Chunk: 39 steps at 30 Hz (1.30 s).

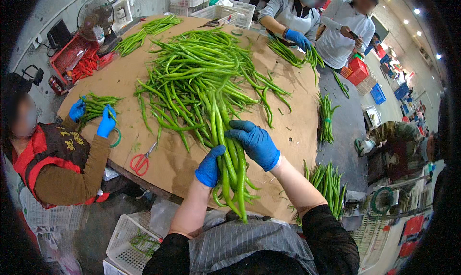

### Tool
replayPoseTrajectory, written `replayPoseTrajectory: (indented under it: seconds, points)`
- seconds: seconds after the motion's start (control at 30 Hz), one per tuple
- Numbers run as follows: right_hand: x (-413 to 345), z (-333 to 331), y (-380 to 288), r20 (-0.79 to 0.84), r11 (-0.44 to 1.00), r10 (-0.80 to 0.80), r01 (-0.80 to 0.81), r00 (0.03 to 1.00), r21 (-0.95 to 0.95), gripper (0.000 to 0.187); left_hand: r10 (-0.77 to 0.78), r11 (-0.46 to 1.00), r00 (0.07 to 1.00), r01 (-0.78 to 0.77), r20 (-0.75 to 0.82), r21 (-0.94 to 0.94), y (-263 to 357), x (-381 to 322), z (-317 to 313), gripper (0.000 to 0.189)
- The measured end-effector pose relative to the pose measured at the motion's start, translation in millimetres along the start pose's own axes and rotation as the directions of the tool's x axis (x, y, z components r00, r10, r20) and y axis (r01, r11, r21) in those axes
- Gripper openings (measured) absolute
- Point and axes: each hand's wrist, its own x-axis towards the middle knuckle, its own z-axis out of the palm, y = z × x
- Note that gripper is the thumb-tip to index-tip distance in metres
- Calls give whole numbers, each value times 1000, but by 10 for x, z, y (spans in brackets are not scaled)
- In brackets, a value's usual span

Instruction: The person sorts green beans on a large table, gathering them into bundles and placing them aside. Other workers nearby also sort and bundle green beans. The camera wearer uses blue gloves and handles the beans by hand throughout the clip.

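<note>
Long green chili peppers (230, 163) form a loose bunch between my two blue-gloved hands, over the near part of the cardboard-covered table. My left hand (210, 167) grips the bunch from its left side, thumb in front. On the other side my right hand (254, 141) lies against the peppers with its fingers bent; whether it grips them is unclear. Just beyond is a large heap of the same peppers (201, 66). Red-handled scissors (141, 163) lie to the left of my left hand.
A co-worker's gloved hands (105, 122) handle peppers at the left, near a green tape roll (116, 138). Another co-worker's glove (298, 39) holds peppers at the far right. A tied bundle (326, 120) and more peppers (327, 185) lie right. A white crate (126, 239) stands below the table.
</note>
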Motion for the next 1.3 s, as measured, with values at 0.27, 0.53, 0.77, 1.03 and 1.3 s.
replayPoseTrajectory:
  seconds: [0.27,0.53,0.77,1.03,1.3]
  points:
    - [-266,55,96,-71,927,143,-109,987,359,46,16,999,998,-13,-64,44,-36,21,117,54]
    - [-677,399,-241,134,220,456,-257,880,941,103,272,891,957,-211,-102,401,-148,103,411,52]
    - [-828,400,-117,-13,341,450,-159,893,927,110,260,865,961,-191,-89,464,-386,91,494,59]
    - [-859,455,-124,122,25,466,-151,876,988,110,408,751,913,-334,-4,569,-612,211,172,55]
    - [-892,442,-110,127,-36,464,-125,877,991,96,532,-97,759,-387,377,917,-337,652,-129,63]
